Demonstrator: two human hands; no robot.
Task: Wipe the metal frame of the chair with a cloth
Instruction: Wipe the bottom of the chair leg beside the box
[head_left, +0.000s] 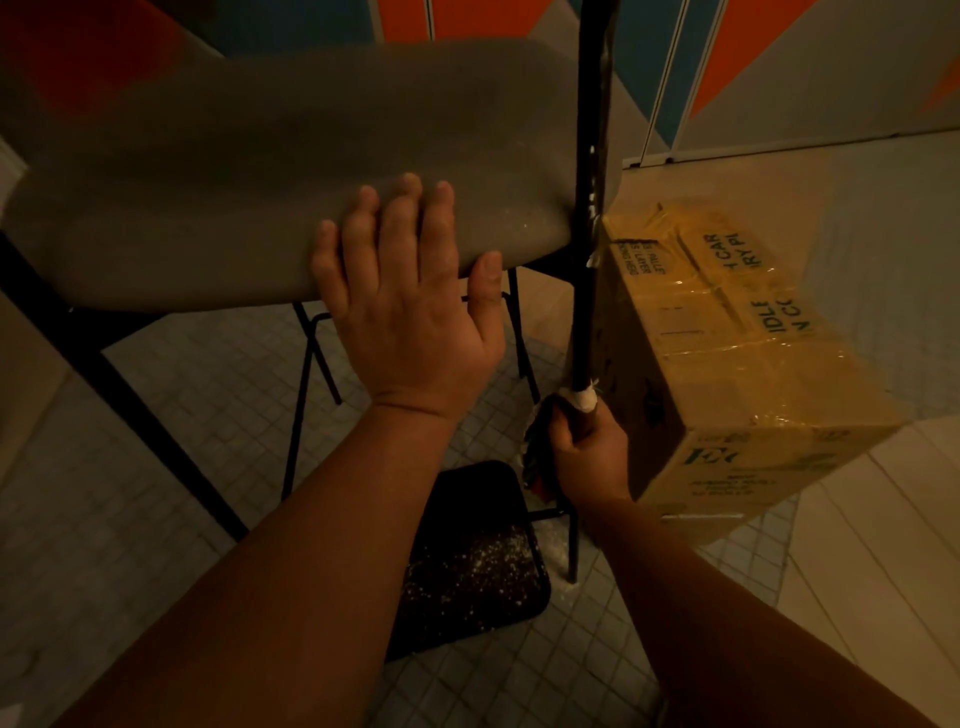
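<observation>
A grey chair seat (208, 171) fills the upper left, carried on a black metal frame. One black frame leg (589, 249) runs down the middle right, with white flecks and a white band near its lower part. My left hand (410, 301) lies flat on the seat's front edge, fingers straight, thumb at the rim. My right hand (587, 452) grips a dark cloth (537, 447) wrapped around that leg, low down beside the box. Most of the cloth is hidden in my fist.
A taped cardboard box (727, 364) stands right against the leg on its right side. A black tray (467, 561) speckled with white bits lies on the tiled floor under the seat. Other black frame legs (306, 395) cross below the seat. Coloured wall panels stand behind.
</observation>
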